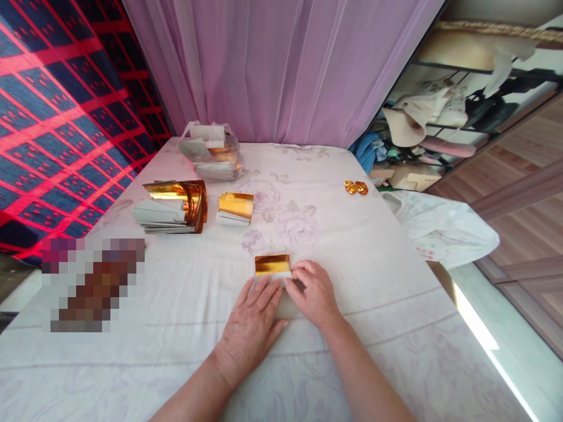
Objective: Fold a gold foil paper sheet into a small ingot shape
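Note:
A small sheet of gold foil paper [272,265] lies on the cloth in front of me, with a pale strip along its near edge. My left hand [250,316] is flat, palm down, its fingertips pressing on that near edge and its thumb spread to the right. At the sheet's right end, my right hand [315,293] is curled, with thumb and index finger closed on the corner. The fingers partly cover the near side of the sheet.
Beyond the hands stand a large stack of gold foil paper [173,214], a smaller stack [236,208] and a clear plastic bag of more sheets [211,152]. Folded gold pieces [356,187] sit at the far right. A floral cloth [373,264] covers the surface; a blurred patch [94,287] is at left.

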The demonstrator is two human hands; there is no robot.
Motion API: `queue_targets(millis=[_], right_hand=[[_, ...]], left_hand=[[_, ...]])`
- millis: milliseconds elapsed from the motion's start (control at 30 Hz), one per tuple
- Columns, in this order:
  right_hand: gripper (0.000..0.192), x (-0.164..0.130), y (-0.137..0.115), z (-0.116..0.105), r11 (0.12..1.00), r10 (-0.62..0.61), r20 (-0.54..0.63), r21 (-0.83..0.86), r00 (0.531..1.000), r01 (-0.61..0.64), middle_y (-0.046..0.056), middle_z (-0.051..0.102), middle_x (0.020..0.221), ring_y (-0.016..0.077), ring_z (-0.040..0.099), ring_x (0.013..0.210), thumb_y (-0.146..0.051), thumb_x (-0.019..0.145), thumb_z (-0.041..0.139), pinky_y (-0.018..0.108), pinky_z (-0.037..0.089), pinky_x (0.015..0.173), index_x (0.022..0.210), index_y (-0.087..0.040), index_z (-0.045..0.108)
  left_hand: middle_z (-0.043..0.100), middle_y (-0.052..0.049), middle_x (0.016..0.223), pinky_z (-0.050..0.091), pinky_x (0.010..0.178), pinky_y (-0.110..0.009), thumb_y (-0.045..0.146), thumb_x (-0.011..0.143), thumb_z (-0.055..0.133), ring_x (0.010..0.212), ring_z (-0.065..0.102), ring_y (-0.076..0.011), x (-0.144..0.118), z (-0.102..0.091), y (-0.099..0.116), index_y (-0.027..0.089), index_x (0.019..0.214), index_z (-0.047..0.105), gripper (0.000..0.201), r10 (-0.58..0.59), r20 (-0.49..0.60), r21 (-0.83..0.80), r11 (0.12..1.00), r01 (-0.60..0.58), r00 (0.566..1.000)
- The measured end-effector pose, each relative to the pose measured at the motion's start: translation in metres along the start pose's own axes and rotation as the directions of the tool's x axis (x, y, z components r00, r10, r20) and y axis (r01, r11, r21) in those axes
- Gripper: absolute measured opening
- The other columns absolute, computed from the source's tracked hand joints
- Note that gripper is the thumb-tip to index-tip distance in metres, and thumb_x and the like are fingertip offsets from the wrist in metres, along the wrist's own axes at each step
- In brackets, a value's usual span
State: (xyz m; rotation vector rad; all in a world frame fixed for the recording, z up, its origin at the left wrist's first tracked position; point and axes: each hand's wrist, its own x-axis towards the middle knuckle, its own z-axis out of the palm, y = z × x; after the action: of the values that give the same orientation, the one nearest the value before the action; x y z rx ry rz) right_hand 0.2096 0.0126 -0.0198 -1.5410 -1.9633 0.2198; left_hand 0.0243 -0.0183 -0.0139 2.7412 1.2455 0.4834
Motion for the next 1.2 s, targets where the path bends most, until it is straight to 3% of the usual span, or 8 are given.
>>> queue_targets(millis=[400, 1200], right_hand=[[0.012, 0.001, -0.0025, -0.0012, 1.0, 0.021, 0.007, -0.008, 1.0, -0.021, 0.005, 0.063, 0.088, 0.0194, 0.057, 0.083, -0.025, 0.082, 0.058, 0.033, 0.043, 0.08, 0.071, -0.021, 0.06], [0.012, 0.0021, -0.0028, -0.0009, 1.0, 0.029, 0.006, -0.004, 1.0, -0.029, 0.004, 0.062, 0.084, 0.0189, 0.057, 0.081, -0.025, 0.082, 0.059, 0.033, 0.043, 0.078, 0.071, -0.021, 0.059]], left_hand=[[0.051, -0.01, 0.143, 0.029, 0.114, -0.053, 0.042, 0.091, 0.052, 0.137, 0.039, -0.0294, 0.0004, -0.003, -0.0001, 0.016, 0.142, 0.04, 0.059, -0.027, 0.079, -0.029, 0.999, 0.03, 0.996], [0.051, -0.011, 0.142, 0.027, 0.115, -0.052, 0.041, 0.092, 0.05, 0.137, 0.04, -0.0281, -0.0002, -0.0012, -0.0007, 0.017, 0.143, 0.038, 0.057, -0.033, 0.057, -0.063, 0.997, 0.036, 0.998]])
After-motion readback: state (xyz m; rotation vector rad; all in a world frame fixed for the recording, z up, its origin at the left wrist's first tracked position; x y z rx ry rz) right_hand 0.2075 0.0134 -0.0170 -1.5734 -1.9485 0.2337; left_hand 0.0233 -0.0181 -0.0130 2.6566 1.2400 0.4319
